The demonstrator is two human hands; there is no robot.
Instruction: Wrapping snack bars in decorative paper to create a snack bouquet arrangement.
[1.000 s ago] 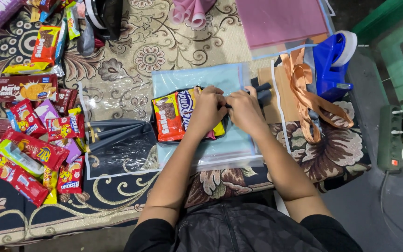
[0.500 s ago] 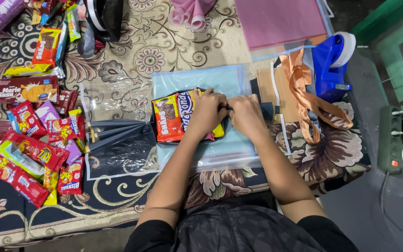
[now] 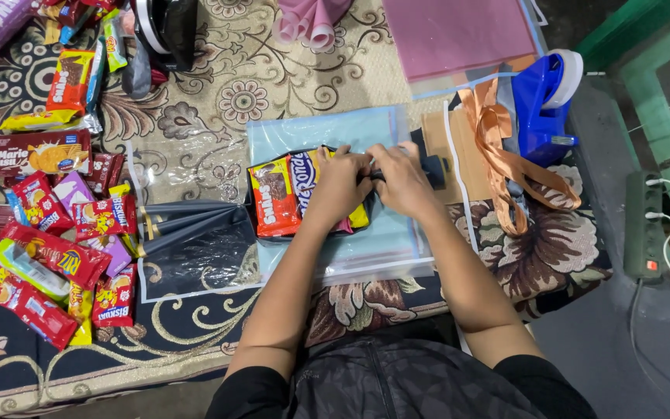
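Head view: both hands met over the snack bundle [image 3: 288,194] lying on the clear bag [image 3: 350,248], L hand [image 3: 343,182] & R hand [image 3: 401,177] grip clenched on its black wrap, bundle extending left of grips.

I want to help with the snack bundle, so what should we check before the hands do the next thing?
1. Both hands on the bundle: ok. The left hand and right hand meet over the dark wrapping.
2. Snack packets gathered: ok. The red packet and blue-and-white packet lie side by side under the left hand.
3. Clear sheet under the bundle flat: ok.
4. Grip of the fingers on the wrapping: cannot tell, they hide each other.
5. Orange ribbon handy: ok, it lies just right of the hands.
6. Blue tape dispenser handy: ok, beside the ribbon.
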